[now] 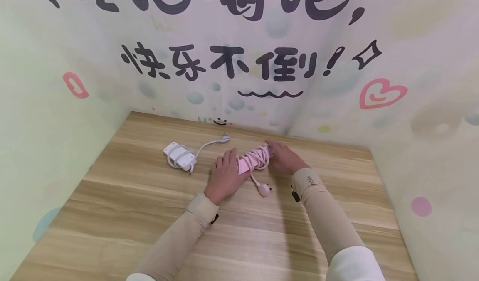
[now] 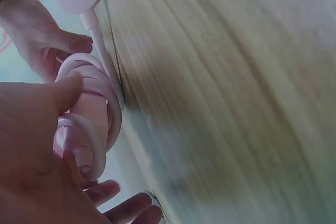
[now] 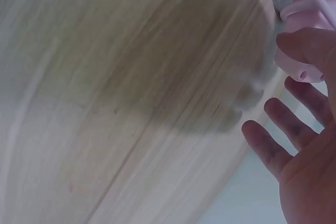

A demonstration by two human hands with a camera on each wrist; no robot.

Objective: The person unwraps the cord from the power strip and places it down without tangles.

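A pink power strip [image 1: 245, 164], its pink cord wound round it in several loops, lies slantwise between both hands over the wooden table. My left hand [image 1: 224, 175] holds its near left end, the thumb across one side in the left wrist view. At the far right end is my right hand [image 1: 286, 158]; in the right wrist view its thumb [image 3: 304, 45] lies on the strip's end, while the other fingers spread past it. The cord's round pink plug [image 1: 264, 189] hangs out toward the front, prongs pointing right.
To the left lies a white power strip [image 1: 181, 158] wrapped in its grey-white cord, whose plug [image 1: 224, 138] points toward the back. Printed fabric walls [image 1: 209, 94] enclose the wooden table [image 1: 239, 239] at the back and sides.
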